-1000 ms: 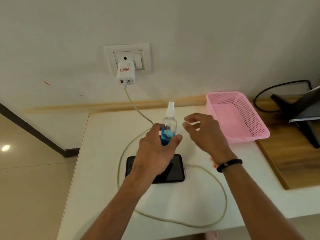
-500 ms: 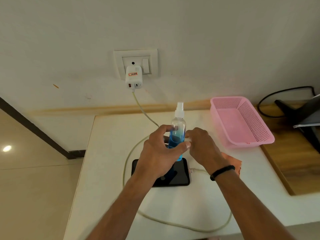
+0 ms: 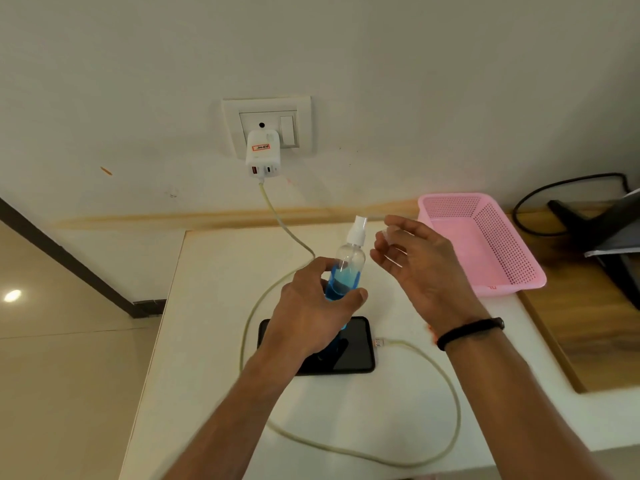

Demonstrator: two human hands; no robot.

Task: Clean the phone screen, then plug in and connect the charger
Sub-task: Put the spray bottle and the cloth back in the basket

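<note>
Hands over white table (image 3: 207, 341) by cream wall (image 3: 415, 81): left (image 3: 311, 313) grips spray bottle (image 3: 346, 271), right (image 3: 415, 268) pinches clear cap (image 3: 384, 233).

Bare table (image 3: 207, 323) lay open left of the phone (image 3: 353, 351). The cable (image 3: 453, 407) looped around its front and right; a pink basket (image 3: 498, 244) blocked the far right.
</note>
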